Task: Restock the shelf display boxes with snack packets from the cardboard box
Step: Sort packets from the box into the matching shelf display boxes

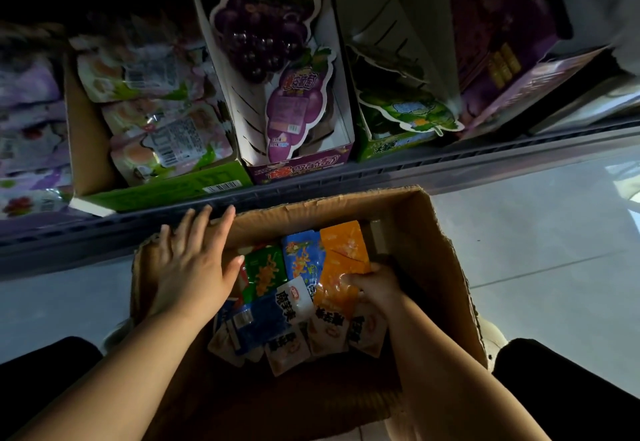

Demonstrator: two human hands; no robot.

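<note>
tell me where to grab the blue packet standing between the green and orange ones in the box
Pinch the top edge of the blue packet from above, across its front and back faces. That edge stands clear, while the green packet and the orange packet hem in its sides and a white packet covers its lower part.

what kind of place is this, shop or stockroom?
Probably a shop aisle: a low shelf holds printed display boxes of snack packets, and a cardboard box of mixed packets sits on the tiled floor.
</note>
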